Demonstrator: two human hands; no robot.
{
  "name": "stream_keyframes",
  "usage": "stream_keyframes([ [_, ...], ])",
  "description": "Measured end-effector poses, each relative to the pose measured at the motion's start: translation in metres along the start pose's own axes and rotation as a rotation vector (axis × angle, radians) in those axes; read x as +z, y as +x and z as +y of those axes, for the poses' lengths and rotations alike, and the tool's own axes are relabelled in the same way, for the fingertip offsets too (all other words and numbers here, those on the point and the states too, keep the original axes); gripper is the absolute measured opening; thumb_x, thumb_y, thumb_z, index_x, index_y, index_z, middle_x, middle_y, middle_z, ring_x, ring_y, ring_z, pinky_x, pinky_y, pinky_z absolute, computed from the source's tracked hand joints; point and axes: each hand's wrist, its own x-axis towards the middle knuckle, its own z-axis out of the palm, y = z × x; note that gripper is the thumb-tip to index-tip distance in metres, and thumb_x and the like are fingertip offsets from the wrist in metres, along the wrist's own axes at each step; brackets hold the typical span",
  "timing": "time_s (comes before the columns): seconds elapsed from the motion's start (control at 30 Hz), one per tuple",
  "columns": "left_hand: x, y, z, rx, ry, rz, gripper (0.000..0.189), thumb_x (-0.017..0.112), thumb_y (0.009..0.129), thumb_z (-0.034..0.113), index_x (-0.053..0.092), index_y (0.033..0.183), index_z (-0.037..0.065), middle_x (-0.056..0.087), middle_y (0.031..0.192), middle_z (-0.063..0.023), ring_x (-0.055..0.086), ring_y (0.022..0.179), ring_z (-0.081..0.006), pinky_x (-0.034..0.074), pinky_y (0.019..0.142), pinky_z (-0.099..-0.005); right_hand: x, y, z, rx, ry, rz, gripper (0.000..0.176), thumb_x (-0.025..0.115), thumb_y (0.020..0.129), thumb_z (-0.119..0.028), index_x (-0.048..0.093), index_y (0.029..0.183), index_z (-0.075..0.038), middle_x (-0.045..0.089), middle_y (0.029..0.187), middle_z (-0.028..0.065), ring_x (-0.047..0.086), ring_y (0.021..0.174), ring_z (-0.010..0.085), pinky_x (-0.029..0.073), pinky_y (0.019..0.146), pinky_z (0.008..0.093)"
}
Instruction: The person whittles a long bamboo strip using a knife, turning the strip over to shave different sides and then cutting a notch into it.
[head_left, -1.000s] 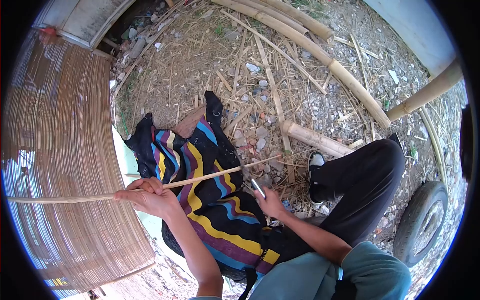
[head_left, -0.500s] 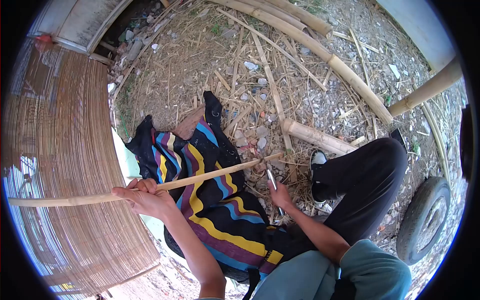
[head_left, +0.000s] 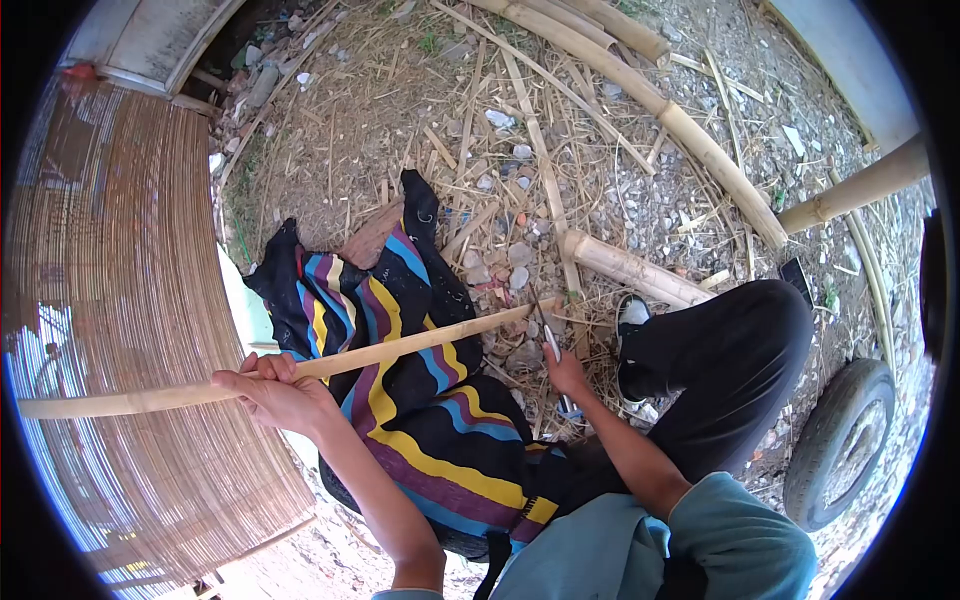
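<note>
A long, pale bamboo strip runs from the far left to the ground's middle, across a striped black, yellow, blue and purple cloth over my leg. My left hand is closed around the strip, thumb and fingers pinching it. My right hand grips a knife with a pale handle; its dark blade points up, close to the strip's right end. Whether blade and strip touch is hard to tell.
A slatted bamboo screen stands at the left. Thick bamboo poles and a shorter bamboo piece lie ahead. At the right are a tire and a leaning pole. Splinters and stones litter the ground.
The knife has moved slightly up and right, its dark blade now showing near the strip's end. My left hand and the strip have shifted a little left.
</note>
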Motion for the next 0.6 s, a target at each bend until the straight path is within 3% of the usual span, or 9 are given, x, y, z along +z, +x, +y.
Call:
stream_keyframes([
  [0.07,0.001,0.001,-0.003,-0.001,-0.005,-0.004,0.050,0.051,0.084,0.053,0.042,0.069,0.006,0.023,0.050,0.0040,0.026,0.040,-0.0048,0.025,0.036,-0.0175,0.009,-0.004,-0.006,-0.014,0.054,0.032,0.052,0.042,0.090,-0.048,0.054,0.078,0.002,0.056,0.060,0.0162,0.059,0.060,0.0325,0.044,0.057,0.0409],
  [0.13,0.002,0.001,-0.003,0.006,0.018,-0.006,0.050,0.051,0.084,0.053,0.042,0.070,0.006,0.024,0.050,0.0041,0.027,0.041,-0.0048,0.025,0.037,-0.0177,0.016,-0.024,-0.025,-0.369,-0.027,0.088,0.048,0.044,0.090,-0.044,0.053,0.077,0.002,0.055,0.061,0.0170,0.058,0.061,0.0334,0.044,0.059,0.0422],
  [0.17,0.002,0.001,-0.002,0.006,0.024,-0.011,0.050,0.051,0.084,0.053,0.042,0.070,0.006,0.024,0.050,0.0041,0.027,0.041,-0.0048,0.025,0.037,-0.0177,0.017,-0.038,-0.042,-0.364,-0.021,0.085,0.048,0.044,0.090,-0.044,0.053,0.077,0.002,0.055,0.061,0.0170,0.058,0.061,0.0334,0.044,0.059,0.0422],
  [0.23,0.000,0.000,-0.002,0.017,0.008,-0.011,0.050,0.050,0.085,0.053,0.043,0.071,0.005,0.024,0.050,0.0041,0.027,0.041,-0.0046,0.025,0.037,-0.0178,0.012,-0.059,-0.073,-0.447,0.009,-0.127,0.043,0.047,0.089,-0.040,0.059,0.090,0.001,0.061,0.073,0.0226,0.062,0.074,0.0373,0.047,0.068,0.0426],
  [0.33,-0.012,0.008,-0.005,0.004,0.004,-0.027,0.052,0.049,0.086,0.052,0.043,0.078,0.002,0.026,0.053,0.0021,0.028,0.043,-0.0054,0.028,0.039,-0.0180,0.024,-0.042,-0.050,-0.509,-0.014,-0.012,0.041,0.048,0.090,-0.038,0.059,0.088,0.001,0.060,0.073,0.0231,0.061,0.074,0.0389,0.045,0.066,0.0438],
  [0.37,-0.014,0.010,-0.005,0.003,0.007,-0.027,0.052,0.049,0.086,0.052,0.043,0.078,0.002,0.026,0.053,0.0021,0.028,0.043,-0.0054,0.028,0.039,-0.0180,0.022,-0.025,-0.036,-0.367,0.030,-0.045,0.043,0.048,0.089,-0.040,0.058,0.087,0.001,0.060,0.075,0.0236,0.060,0.075,0.0406,0.045,0.067,0.0446],
  [0.47,-0.011,0.015,-0.006,-0.040,0.037,0.035,0.050,0.048,0.087,0.052,0.042,0.076,0.003,0.025,0.053,0.0020,0.028,0.044,-0.0059,0.028,0.039,-0.0184,0.010,-0.005,-0.015,-0.343,-0.142,0.046,0.046,0.048,0.088,-0.042,0.058,0.086,0.002,0.060,0.073,0.0242,0.059,0.074,0.0420,0.045,0.066,0.0459],
  [0.6,-0.014,0.024,-0.015,0.013,0.026,0.040,0.054,0.049,0.084,0.055,0.044,0.074,0.003,0.027,0.052,0.0030,0.028,0.042,-0.0049,0.026,0.036,-0.0172,0.011,-0.011,-0.023,-0.377,-0.109,0.092,0.049,0.048,0.087,-0.045,0.059,0.081,0.003,0.058,0.074,0.0270,0.058,0.076,0.0443,0.046,0.066,0.0471],
])
